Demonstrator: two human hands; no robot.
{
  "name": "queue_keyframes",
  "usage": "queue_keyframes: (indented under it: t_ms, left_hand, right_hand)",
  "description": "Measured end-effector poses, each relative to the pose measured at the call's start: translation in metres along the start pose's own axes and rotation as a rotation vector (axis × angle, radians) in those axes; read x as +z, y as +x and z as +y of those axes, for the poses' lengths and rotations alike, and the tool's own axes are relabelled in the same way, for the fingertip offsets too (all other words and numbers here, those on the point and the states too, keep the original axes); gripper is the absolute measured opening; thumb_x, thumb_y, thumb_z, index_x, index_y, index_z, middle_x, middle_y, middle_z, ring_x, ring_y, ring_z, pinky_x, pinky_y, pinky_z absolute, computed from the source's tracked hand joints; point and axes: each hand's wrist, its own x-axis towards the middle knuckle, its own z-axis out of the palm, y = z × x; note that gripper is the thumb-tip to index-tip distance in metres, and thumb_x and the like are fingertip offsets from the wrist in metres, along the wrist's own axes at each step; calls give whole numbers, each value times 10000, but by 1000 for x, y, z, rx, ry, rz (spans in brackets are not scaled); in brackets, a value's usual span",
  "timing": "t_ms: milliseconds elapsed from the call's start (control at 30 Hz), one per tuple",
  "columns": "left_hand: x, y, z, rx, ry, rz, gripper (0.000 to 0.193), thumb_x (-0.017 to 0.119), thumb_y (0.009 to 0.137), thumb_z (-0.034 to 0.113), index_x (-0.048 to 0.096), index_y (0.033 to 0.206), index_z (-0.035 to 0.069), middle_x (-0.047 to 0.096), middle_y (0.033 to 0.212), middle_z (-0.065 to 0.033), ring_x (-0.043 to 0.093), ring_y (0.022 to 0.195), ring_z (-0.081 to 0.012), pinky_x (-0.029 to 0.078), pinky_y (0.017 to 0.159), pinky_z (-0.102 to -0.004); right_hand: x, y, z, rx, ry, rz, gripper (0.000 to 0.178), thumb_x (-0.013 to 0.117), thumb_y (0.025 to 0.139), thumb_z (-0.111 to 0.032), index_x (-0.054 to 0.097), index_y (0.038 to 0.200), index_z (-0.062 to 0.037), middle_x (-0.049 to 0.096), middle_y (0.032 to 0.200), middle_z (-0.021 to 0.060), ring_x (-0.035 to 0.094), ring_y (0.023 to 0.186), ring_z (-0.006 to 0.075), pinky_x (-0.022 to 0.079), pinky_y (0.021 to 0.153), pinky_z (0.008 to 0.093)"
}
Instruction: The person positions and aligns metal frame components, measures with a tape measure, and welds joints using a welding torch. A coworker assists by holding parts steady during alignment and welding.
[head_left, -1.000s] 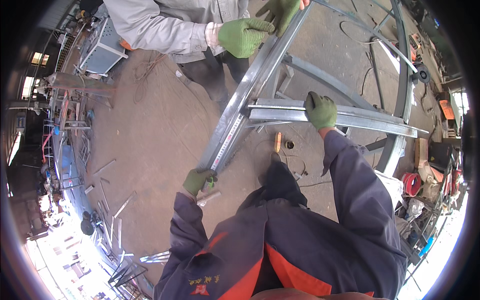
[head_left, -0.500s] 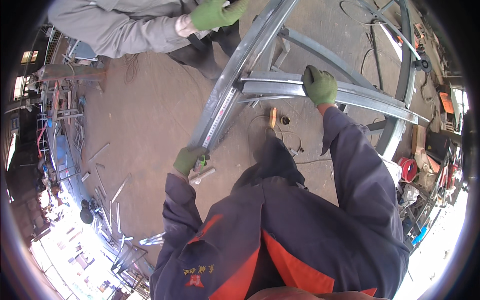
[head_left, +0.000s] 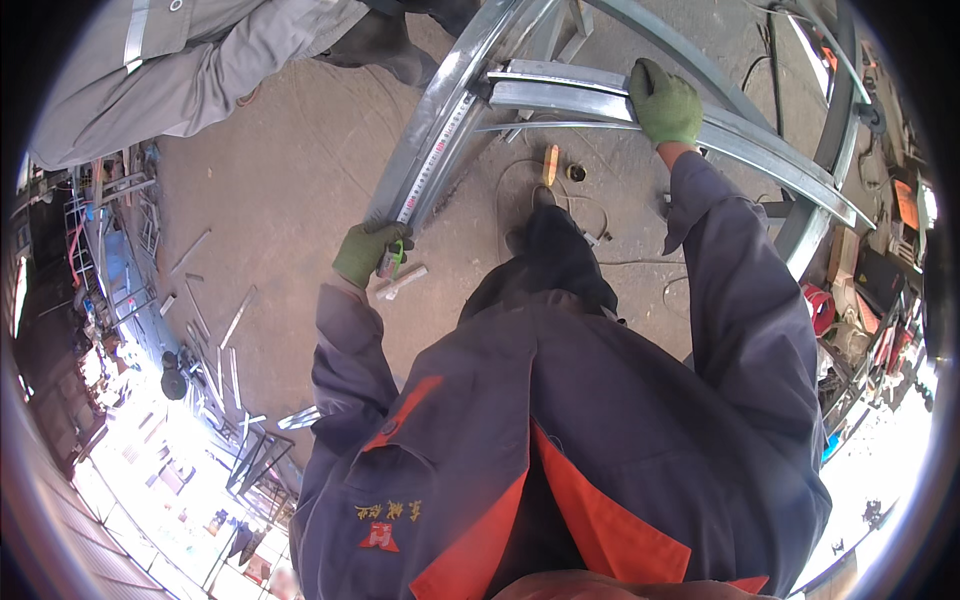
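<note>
My left hand (head_left: 364,254), in a green glove, is closed around a tape measure (head_left: 392,262) with a green case. Its pale blade (head_left: 432,166) runs out along a long grey steel beam (head_left: 440,105) that slants up and away to the right. The hand is at the beam's near end. My right hand (head_left: 666,106), gloved in green too, is wrapped over the top of a curved steel crossbar (head_left: 560,96). This crossbar meets the long beam at its left end and reaches right to another frame member (head_left: 838,130).
Another person's grey sleeve (head_left: 250,70) is at the upper left, beyond the beam. On the floor lie a yellow tool (head_left: 551,165), a small dark ring (head_left: 575,172), cables and a short metal offcut (head_left: 402,282). Metal strips (head_left: 236,318) are scattered left; a red reel (head_left: 819,308) stands right.
The steel frame and both my hands now appear higher in the picture. More of the tape case shows in my left hand. The other person's gloved hand has left the view.
</note>
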Motion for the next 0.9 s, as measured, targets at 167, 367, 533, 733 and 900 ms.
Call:
queue_keyframes:
  t_ms: [167, 367, 533, 733, 900]
  left_hand:
    - [-3, 0, -3, 14, -20, -26, 323, 800, 1047, 193, 829, 1187, -97, 850, 951, -176, 789, 782, -205, 628, 736, -341]
    - [0, -2, -3, 25, -7, -21, 410, 799, 1027, 271, 805, 1229, -86, 831, 965, -165, 783, 765, -225, 628, 718, -362]
    - [0, -6, 5, -2, -19, -32, 386, 801, 1032, 255, 810, 1220, -82, 840, 969, -171, 791, 760, -228, 639, 713, -358]
    - [-2, -11, 14, -49, -112, -55, 338, 815, 1031, 215, 824, 1171, -92, 849, 970, -197, 789, 712, -253, 648, 679, -377]
    - [-4, -9, 11, -64, -109, -37, 348, 804, 1039, 215, 817, 1173, -106, 844, 972, -204, 791, 722, -260, 659, 704, -386]
  right_hand:
    - [1, -1, 2, -3, -17, -21, 290, 637, 1083, -404, 818, 1119, -181, 831, 941, 164, 792, 907, 419, 608, 856, 552]
    - [3, 0, 4, -3, -31, -17, 301, 635, 1087, -426, 813, 1138, -189, 834, 959, 157, 795, 932, 418, 607, 863, 556]
    - [4, 0, 5, -6, -21, -10, 309, 636, 1086, -429, 818, 1148, -188, 836, 966, 155, 794, 937, 420, 606, 868, 554]
    - [0, -1, 1, 9, -11, 0, 293, 651, 1076, -402, 830, 1118, -174, 839, 971, 155, 793, 913, 418, 603, 872, 550]
    - [-4, 0, -2, 12, 3, -18, 270, 661, 1063, -368, 836, 1116, -169, 839, 973, 161, 789, 904, 422, 599, 867, 556]
